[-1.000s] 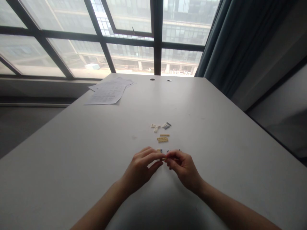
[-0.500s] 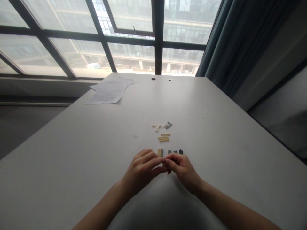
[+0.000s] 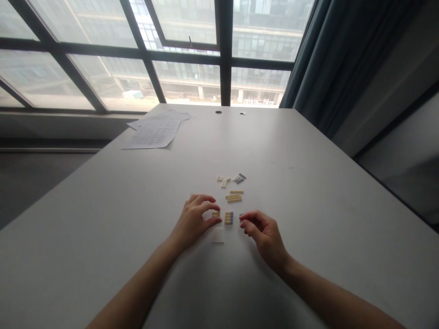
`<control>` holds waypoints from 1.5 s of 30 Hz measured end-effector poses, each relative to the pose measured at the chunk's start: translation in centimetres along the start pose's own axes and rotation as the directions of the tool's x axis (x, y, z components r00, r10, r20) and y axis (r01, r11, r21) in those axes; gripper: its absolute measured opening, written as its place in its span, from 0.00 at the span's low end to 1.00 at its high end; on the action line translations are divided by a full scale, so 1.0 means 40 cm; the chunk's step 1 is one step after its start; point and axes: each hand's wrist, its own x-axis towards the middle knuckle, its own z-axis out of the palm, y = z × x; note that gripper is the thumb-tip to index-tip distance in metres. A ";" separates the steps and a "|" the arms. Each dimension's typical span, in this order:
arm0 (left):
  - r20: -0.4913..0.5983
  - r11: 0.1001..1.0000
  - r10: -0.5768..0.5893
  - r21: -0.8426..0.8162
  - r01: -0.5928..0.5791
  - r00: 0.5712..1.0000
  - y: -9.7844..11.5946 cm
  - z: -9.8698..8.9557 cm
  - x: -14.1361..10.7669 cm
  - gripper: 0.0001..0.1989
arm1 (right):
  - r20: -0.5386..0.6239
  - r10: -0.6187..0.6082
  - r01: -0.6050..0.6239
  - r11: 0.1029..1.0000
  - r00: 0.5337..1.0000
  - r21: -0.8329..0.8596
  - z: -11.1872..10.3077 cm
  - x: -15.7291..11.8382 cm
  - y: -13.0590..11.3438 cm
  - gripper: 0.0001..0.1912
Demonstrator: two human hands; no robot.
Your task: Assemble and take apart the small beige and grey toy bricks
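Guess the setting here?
Likely an office or meeting room: a long white table by big windows facing another building, curtain at the side, printed papers at the far end. The left hand pinches a small brick; the right hand is beside more bricks.

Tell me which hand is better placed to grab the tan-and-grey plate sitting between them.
Probably right. The right hand is free, fingertips just beside the plate. The left hand already pinches a small tan piece, so it is occupied.
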 end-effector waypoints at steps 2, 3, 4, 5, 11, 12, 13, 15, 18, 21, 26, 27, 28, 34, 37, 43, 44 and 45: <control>0.048 1.000 -0.019 0.016 0.019 0.999 0.000 0.013 -0.001 0.07 | 0.004 -0.007 0.007 1.000 1.000 -0.003 -0.001 0.001 0.002 0.07; 0.060 0.999 -0.029 0.025 0.028 0.998 0.002 0.018 -0.002 0.08 | 0.005 -0.009 0.009 1.000 1.000 -0.004 -0.001 0.001 0.003 0.07; 0.067 0.999 -0.039 0.034 0.036 0.997 0.003 0.021 -0.003 0.08 | 0.007 -0.008 0.008 1.000 1.000 -0.005 -0.002 0.001 0.003 0.07; 0.070 0.998 -0.046 0.043 0.043 0.997 0.004 0.022 -0.005 0.08 | 0.008 -0.006 0.006 1.000 1.000 -0.005 -0.002 0.001 0.003 0.07; 0.074 0.996 -0.057 0.078 0.051 0.996 0.000 0.023 -0.010 0.08 | 0.006 -0.011 0.011 1.000 1.000 -0.019 -0.006 0.002 0.005 0.07; 0.072 0.996 -0.055 0.078 0.050 0.996 -0.001 0.023 -0.011 0.08 | 0.005 -0.014 0.014 1.000 1.000 -0.020 -0.007 0.003 0.006 0.07; 0.071 0.996 -0.053 0.078 0.047 0.996 -0.002 0.023 -0.011 0.08 | 0.002 -0.016 0.016 1.000 1.000 -0.023 -0.007 0.003 0.007 0.07; 0.067 0.996 -0.053 0.077 0.048 0.996 -0.001 0.023 -0.010 0.08 | -0.001 -0.018 0.018 0.999 1.000 -0.029 -0.007 0.004 0.008 0.07; 0.066 0.995 -0.065 0.076 0.060 0.996 0.001 0.023 -0.009 0.10 | 0.003 -0.019 0.019 0.999 1.000 -0.027 -0.008 0.004 0.009 0.07; 0.067 0.995 -0.067 0.080 0.061 0.996 0.000 0.023 -0.009 0.11 | 0.006 -0.024 0.024 0.999 1.000 -0.026 -0.009 0.005 0.011 0.07; 0.058 0.994 -0.064 0.090 0.059 0.996 -0.003 0.023 -0.009 0.10 | 0.003 -0.023 0.023 0.999 1.000 -0.033 -0.012 0.005 0.013 0.06; 0.060 0.994 -0.066 0.093 0.060 0.996 -0.002 0.023 -0.009 0.10 | 0.002 -0.023 0.023 0.999 1.000 -0.032 -0.012 0.005 0.013 0.07; 0.063 0.994 -0.068 0.095 0.062 0.996 -0.002 0.022 -0.009 0.09 | 0.003 -0.023 0.023 0.999 1.000 -0.032 -0.012 0.005 0.013 0.07; 0.071 0.994 -0.059 0.093 0.052 0.996 -0.003 0.021 -0.009 0.09 | -0.004 -0.023 0.023 0.999 1.000 -0.033 -0.013 0.007 0.015 0.07; 0.069 0.995 -0.055 0.092 0.048 0.996 -0.006 0.023 -0.011 0.09 | -0.013 -0.028 0.028 0.999 1.000 -0.039 -0.016 0.009 0.014 0.07; 0.064 0.996 -0.059 0.073 0.054 0.996 -0.007 0.019 -0.012 0.12 | -0.042 -0.044 0.043 0.998 0.998 -0.039 -0.020 0.016 0.008 0.07; 0.069 0.996 -0.067 0.068 0.062 0.995 -0.006 0.015 -0.008 0.13 | -0.050 -0.045 0.043 0.998 0.998 -0.036 -0.020 0.017 0.008 0.07; 0.075 0.996 -0.073 0.064 0.069 0.994 -0.006 0.012 -0.002 0.13 | -0.057 -0.046 0.044 0.998 0.997 -0.034 -0.020 0.018 0.009 0.06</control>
